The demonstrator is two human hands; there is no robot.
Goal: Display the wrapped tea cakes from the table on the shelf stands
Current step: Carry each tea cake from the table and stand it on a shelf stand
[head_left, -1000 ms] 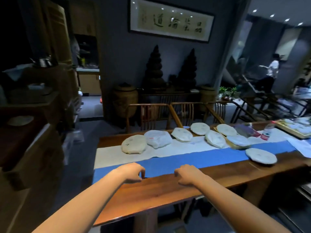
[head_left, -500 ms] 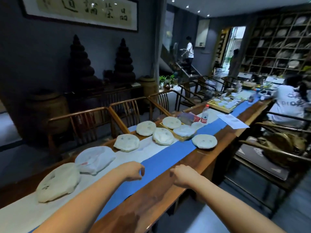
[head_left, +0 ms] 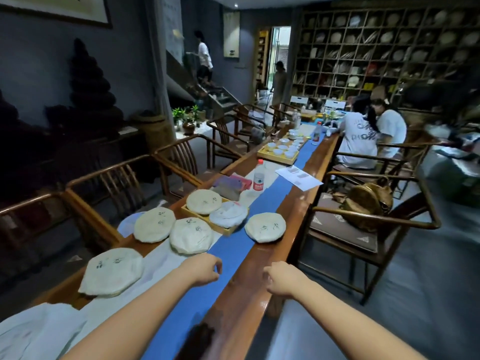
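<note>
Six wrapped tea cakes (head_left: 154,224) on the table (head_left: 279,245), two of them in one wooden tray (head_left: 228,229). One red-labelled water bottle (head_left: 258,179). Two hands (head_left: 201,269).

Room dim overall. Light enters chiefly through a bright doorway (head_left: 280,45) at the far end, overexposed to near white, with one small ceiling spot (head_left: 235,5) above. The left wall (head_left: 39,63) and dark carved ornaments lie in deep shadow, detail lost. A soft glare streak runs along the polished table (head_left: 291,229) edge. Pale paper-wrapped cakes (head_left: 265,227) read clearly against the gloom. Wide-angle distortion bends the shelf (head_left: 389,42) and chairs outward near the frame edges. Motion blur smears the right margin and floor (head_left: 441,281); the centre is reasonably sharp.
</note>
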